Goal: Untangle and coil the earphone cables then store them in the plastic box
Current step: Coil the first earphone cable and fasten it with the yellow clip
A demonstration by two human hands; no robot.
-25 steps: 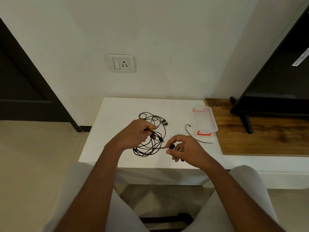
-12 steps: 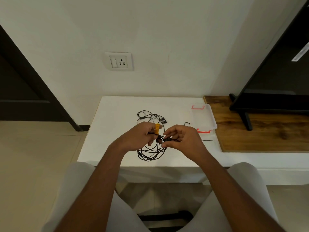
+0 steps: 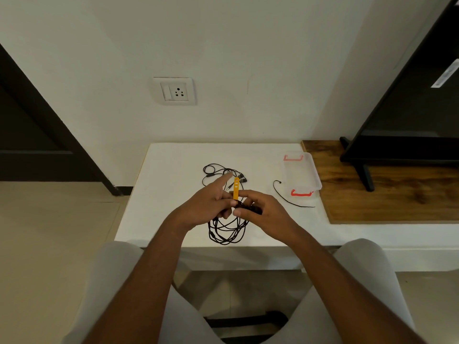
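Now | left hand [image 3: 208,203] and right hand [image 3: 263,211] pinch coiled earphone cable [image 3: 227,230] | orange tie [image 3: 236,188] apparently upright

- we see soft, even indoor light, rather dim, with no glare.
- faint shadows sit under the hands on the white table [image 3: 173,170].
- wide-angle distortion bends the edges; fine detail looks slightly soft.

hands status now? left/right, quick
Left hand: closed on the black cable coil, index finger pointing out.
Right hand: closed on the same coil, by the orange tie.
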